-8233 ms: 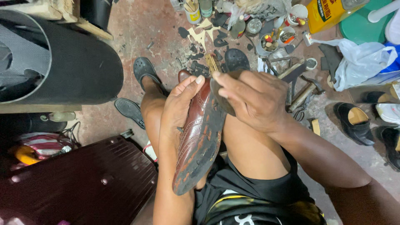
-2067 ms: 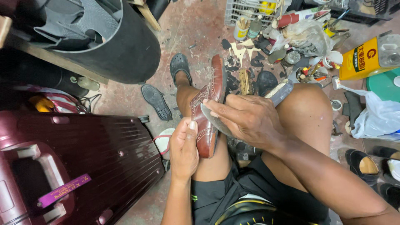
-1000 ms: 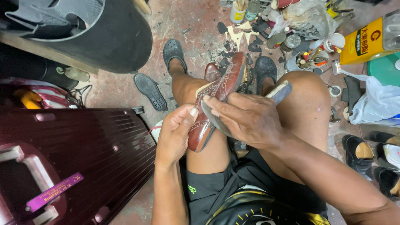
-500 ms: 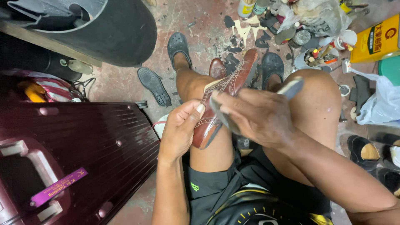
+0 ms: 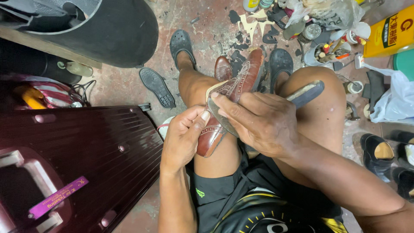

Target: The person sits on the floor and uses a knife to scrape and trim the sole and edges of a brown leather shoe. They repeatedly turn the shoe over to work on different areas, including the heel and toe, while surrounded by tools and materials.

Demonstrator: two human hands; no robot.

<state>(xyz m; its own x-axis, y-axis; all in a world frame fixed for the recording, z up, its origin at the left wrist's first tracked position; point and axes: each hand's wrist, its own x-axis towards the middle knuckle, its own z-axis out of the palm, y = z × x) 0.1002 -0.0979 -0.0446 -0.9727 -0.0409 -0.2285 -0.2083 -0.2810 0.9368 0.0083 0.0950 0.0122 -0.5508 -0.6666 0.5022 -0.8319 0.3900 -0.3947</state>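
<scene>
Slippage is the risk: the brown brogue shoe (image 5: 228,108) rests on the left thigh, pinched by the left hand (image 5: 183,138). The right hand (image 5: 263,123) grips a dark flat tool (image 5: 304,95) against its edge; too much force could gouge leather or cut a thumb.

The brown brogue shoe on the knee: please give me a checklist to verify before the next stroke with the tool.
1. Left hand grips the brown brogue shoe at its heel end: ok.
2. Shoe rests on the left thigh, toe pointing away: ok.
3. Right hand holds the dark-handled tool firmly: ok.
4. Left thumb clear of the tool's working end: cannot tell, the right hand hides it.
5. Working end meets the sole edge: cannot tell.
6. Second brown shoe lies on the floor, apart from the hands: ok.
</scene>
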